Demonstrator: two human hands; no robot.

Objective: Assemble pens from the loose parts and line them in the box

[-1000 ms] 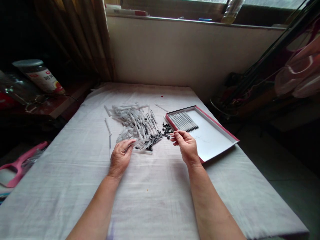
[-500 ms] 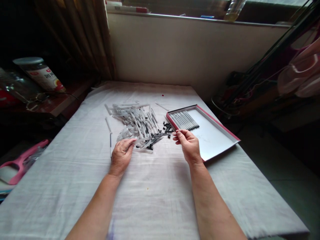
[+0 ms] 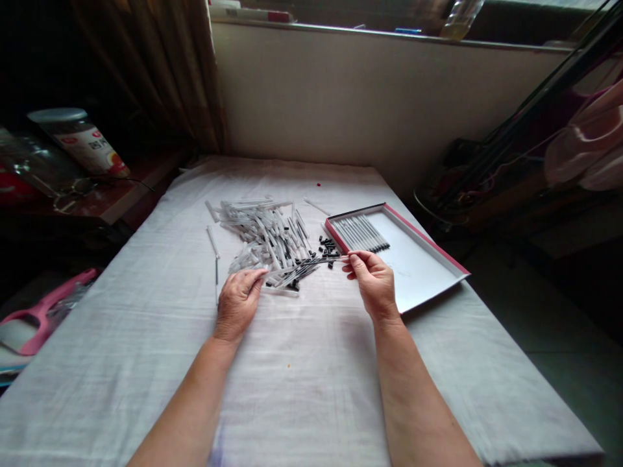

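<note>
Pens (image 3: 361, 233): one row laid out, a far bigger pile of parts left

In the far-left part of the tray (image 3: 431, 266), on the right of the cloth (image 3: 302, 405): a single close row of pens, side by side, dark ends toward the near right. Judging by that neat order, the finished share, and seemingly the smaller one.

To the left of the tray, a heap (image 3: 263, 226) of clear barrels, lying crosswise, too jumbled to count. Between heap and tray, a scatter of black caps (image 3: 327, 246). At the heap's near-right edge, a slanting bunch of dark refills (image 3: 305, 268). All loose, so probably most of the work left.

Farther left, apart from the heap, a lone barrel (image 3: 213, 240), with a thin dark piece (image 3: 217, 279) just nearer.

One pen apparently in progress. Left hand (image 3: 238, 305) near the heap's near-left edge, pinching the end of a clear barrel (image 3: 280, 270). Right hand (image 3: 374, 284) by the tray's near-left side, thumb and fingers closed on what looks like a slender refill (image 3: 335, 260), pointing left toward that barrel. Inside the barrel or only in line with it: too small to tell.
</note>
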